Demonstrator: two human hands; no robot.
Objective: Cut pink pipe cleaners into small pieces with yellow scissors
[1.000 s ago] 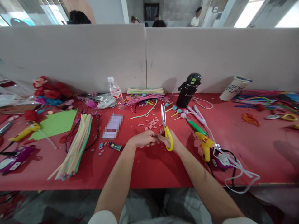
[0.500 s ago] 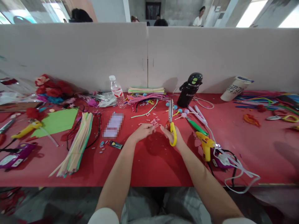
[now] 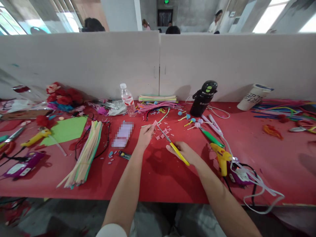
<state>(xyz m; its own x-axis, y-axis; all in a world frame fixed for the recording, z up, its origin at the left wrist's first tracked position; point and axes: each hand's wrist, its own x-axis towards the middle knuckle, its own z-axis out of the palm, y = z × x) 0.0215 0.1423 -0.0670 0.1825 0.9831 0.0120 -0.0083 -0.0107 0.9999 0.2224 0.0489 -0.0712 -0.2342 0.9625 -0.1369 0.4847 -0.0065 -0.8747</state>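
Note:
Between the fingertips of my left hand point(image 3: 146, 134) is a small pink piece point(image 3: 154, 124), perhaps paper or foam. My right hand point(image 3: 184, 152) is closed on yellow-handled scissors point(image 3: 177, 152), whose blades point up and left towards the pink piece. I cannot make out whether the blades touch it. Small cut pink bits point(image 3: 164, 134) lie scattered on the red table point(image 3: 160, 181) just beyond my hands. Behind them are pink pipe cleaners point(image 3: 158, 107) and a single pale green stem point(image 3: 165, 116).
Left are a bundle of pale pipe cleaners point(image 3: 86, 154), a green sheet point(image 3: 66, 130) and a plastic bottle point(image 3: 128, 102). To the right stand a black flask point(image 3: 202, 100) and a yellow glue gun point(image 3: 221, 158) with loose cords. A white partition point(image 3: 98, 65) runs along the back.
The scissors have swung from upright to pointing up-left, towards my left hand. My left hand has lifted a pink piece away from the scattered bits. The whole view has shifted slightly.

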